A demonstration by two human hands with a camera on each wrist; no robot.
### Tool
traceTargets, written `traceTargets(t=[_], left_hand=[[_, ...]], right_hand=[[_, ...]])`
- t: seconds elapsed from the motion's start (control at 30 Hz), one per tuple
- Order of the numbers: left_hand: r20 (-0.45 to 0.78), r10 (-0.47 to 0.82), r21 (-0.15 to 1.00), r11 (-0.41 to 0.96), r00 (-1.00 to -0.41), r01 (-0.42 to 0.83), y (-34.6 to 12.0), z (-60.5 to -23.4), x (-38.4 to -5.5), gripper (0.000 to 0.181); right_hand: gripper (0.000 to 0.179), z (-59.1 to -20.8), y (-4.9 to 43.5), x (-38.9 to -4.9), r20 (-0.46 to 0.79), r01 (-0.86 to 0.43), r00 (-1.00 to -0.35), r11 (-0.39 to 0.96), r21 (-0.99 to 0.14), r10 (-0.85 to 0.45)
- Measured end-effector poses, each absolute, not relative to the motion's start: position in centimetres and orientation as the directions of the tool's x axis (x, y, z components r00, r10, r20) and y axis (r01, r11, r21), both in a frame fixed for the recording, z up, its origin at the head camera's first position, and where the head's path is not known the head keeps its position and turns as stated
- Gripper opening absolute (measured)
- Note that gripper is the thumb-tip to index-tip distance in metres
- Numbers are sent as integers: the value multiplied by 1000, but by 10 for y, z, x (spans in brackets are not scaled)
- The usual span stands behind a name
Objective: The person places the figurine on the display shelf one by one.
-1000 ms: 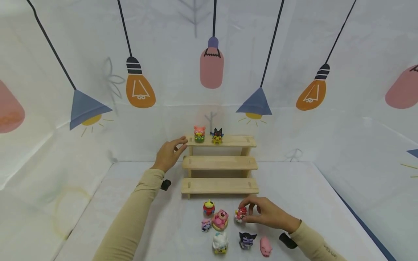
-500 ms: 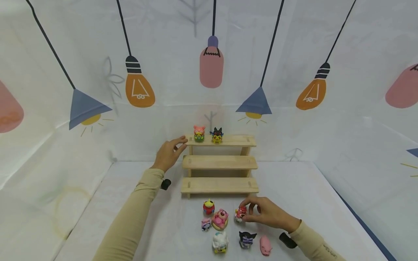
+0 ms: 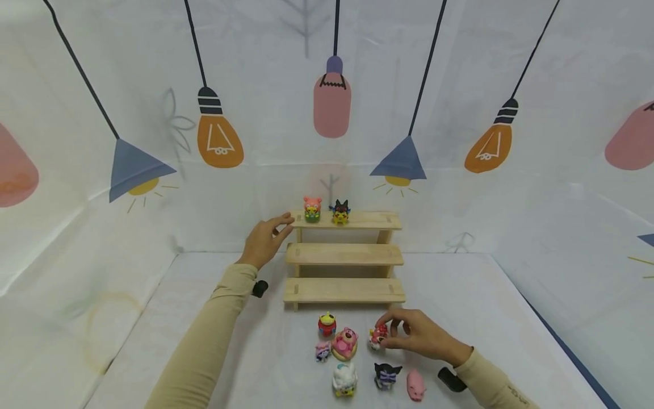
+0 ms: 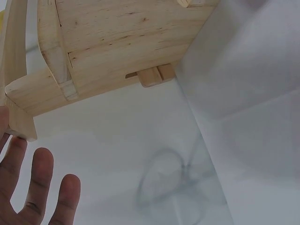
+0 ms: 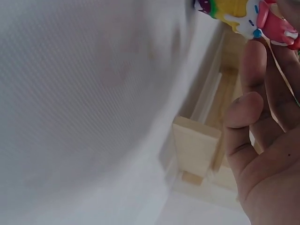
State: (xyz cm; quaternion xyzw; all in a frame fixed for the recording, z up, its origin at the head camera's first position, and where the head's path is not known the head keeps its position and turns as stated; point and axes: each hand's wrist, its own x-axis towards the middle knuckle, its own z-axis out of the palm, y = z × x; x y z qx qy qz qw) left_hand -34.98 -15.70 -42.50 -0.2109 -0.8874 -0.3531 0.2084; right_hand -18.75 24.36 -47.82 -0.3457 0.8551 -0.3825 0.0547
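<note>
My left hand [image 3: 264, 241] grips the left end of the top board of a three-step wooden display shelf [image 3: 344, 255], thumb and fingertips at that end. In the left wrist view, its other fingers [image 4: 42, 168] are spread below the board. My right hand [image 3: 424, 335] pinches a small red and white figurine [image 3: 378, 336] between thumb and fingers, close over the table in front of the shelf. The right wrist view shows part of this figurine [image 5: 255, 18] in pink, yellow and white. A pink-hooded figurine [image 3: 313, 209] and a dark-eared yellow figurine [image 3: 340, 212] stand on the top step.
Left of my right hand are a red-and-yellow figurine [image 3: 327, 324], a pink bear figurine [image 3: 344, 344], a small purple one [image 3: 323, 351] and a white-topped one [image 3: 344, 379]. Nearer me stand a black-eared figurine [image 3: 386, 376] and a pink pig [image 3: 416, 385]. A printed white curtain [image 3: 276, 113] hangs behind.
</note>
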Motion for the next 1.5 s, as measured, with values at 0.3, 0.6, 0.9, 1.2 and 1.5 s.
traceTargets(t=[0.3, 0.6, 0.9, 1.2, 1.5], left_hand=[[532, 234, 526, 662, -814, 534, -157, -427, -351, 32], [523, 230, 530, 666, -820, 525, -157, -425, -349, 32], [528, 230, 525, 668, -818, 527, -157, -425, -348, 33], [511, 224, 537, 671, -830, 511, -156, -425, -350, 33], [518, 225, 534, 668, -825, 518, -157, -427, -350, 33]], right_hand=[[28, -475, 254, -186, 177, -542, -772, 488, -684, -610], [31, -466, 266, -183, 260, -572, -780, 481, -664, -569], [31, -450, 269, -187, 308, -585, -787, 489, -647, -534], [33, -438, 270, -198, 365, -624, -768, 491, -608, -525], [32, -426, 262, -212, 359, -635, -758, 493, -595, -544]])
